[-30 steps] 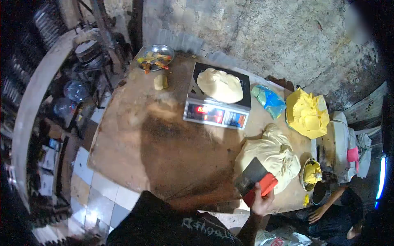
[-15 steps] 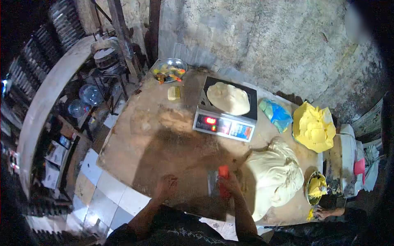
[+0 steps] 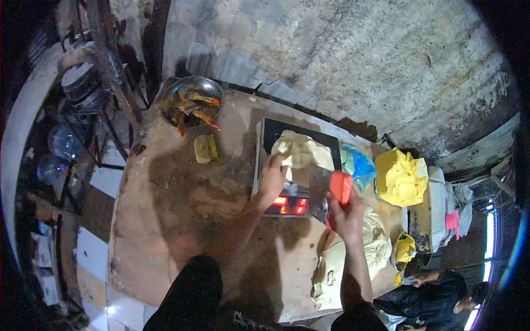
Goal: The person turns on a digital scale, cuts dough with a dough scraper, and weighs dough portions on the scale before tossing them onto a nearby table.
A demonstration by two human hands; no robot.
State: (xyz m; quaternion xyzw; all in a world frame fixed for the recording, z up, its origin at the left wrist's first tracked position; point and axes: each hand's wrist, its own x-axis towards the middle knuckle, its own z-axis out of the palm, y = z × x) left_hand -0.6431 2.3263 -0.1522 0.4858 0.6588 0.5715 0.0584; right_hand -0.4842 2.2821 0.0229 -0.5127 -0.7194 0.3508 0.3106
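Note:
My right hand (image 3: 348, 216) is closed around the red handle of a dough scraper (image 3: 341, 187), held up at the front right of the digital scale (image 3: 267, 132). The scraper's metal blade is blurred and covers part of the scale's front. My left hand (image 3: 272, 179) reaches over the scale's front edge, its fingers closed on the near left edge of the pale dough (image 3: 303, 148) on the dark plate. Red digits glow on the scale's display, though I cannot read them surely. A large mass of dough (image 3: 375, 248) lies on the table beneath my right forearm.
A metal bowl (image 3: 193, 84) with coloured items stands at the back left, near a yellowish block (image 3: 206, 149). Right of the scale are a blue-green plastic bag (image 3: 359, 167), a yellow mass (image 3: 402, 176) and a small bowl with yellow stuff (image 3: 404, 251). Another person (image 3: 436, 295) is at lower right.
Both hands have moved forward from the table's near side to the scale, the right one carrying the scraper. My left hand has reached the dough on the scale. The view has shifted.

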